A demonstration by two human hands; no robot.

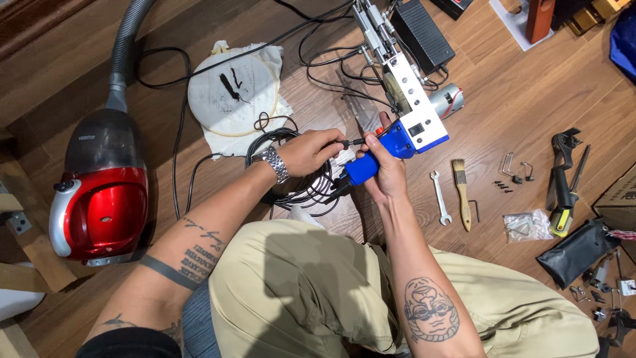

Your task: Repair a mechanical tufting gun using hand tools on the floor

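My right hand (386, 174) grips the blue handle of a tufting gun (405, 106), a white and blue machine with metal rods pointing away from me. My left hand (311, 151), with a metal watch on its wrist, pinches a small black screwdriver (352, 142) whose tip meets the blue handle near my right thumb. Both hands work above a wooden floor, over my knees in beige trousers.
A red vacuum cleaner (99, 192) lies at left. An embroidery hoop with white cloth (233, 94) and coiled black cable (298, 189) lie ahead. A wrench (440, 197), brush (462, 192), screws, bagged parts (527, 225), pliers (563, 185) and a black pouch (576, 252) lie at right.
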